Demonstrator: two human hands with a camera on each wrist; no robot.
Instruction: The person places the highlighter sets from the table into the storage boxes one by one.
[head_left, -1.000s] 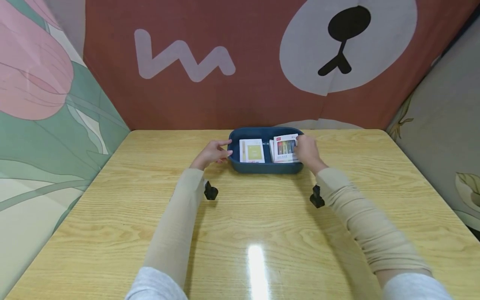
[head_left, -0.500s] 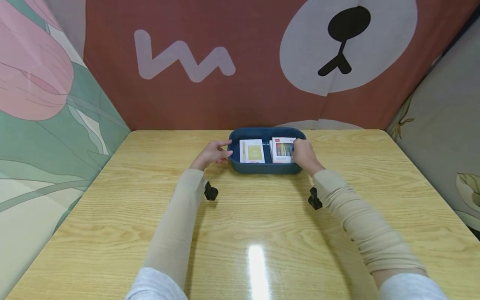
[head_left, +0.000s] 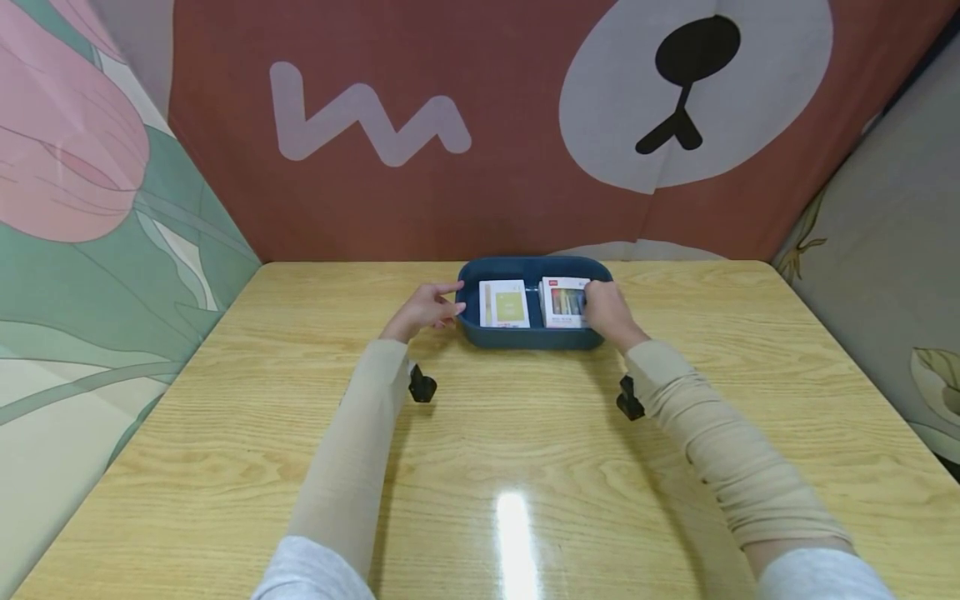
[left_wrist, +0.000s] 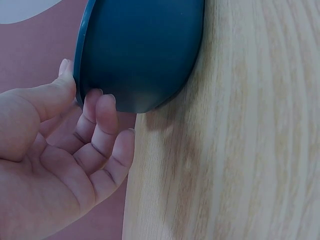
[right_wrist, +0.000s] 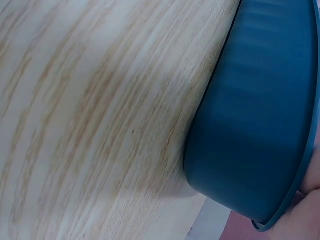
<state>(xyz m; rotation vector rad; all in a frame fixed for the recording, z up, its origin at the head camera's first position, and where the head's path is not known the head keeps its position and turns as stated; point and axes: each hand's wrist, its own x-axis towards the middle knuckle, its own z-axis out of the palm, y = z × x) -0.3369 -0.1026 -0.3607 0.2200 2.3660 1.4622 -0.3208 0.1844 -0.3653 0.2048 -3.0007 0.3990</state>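
Note:
A dark blue two-compartment tray sits near the table's far edge in the head view. My left hand holds its left end, the thumb and fingertips at the rim in the left wrist view. In the right compartment, a white box of crayons shows coloured sticks through its window. My right hand grips that box's right side, its fingertips mostly hidden. Beneath the box, another white edge shows at its left. The left compartment holds a flat white pack with a yellow-green square.
The wooden table spreads in front of the tray. A reddish-brown printed cloth hangs directly behind it. Black wrist mounts protrude below both forearms.
My right hand has moved slightly left and lowered the box of crayons, which now lies flatter inside the right compartment. My left hand and the tray have stayed put.

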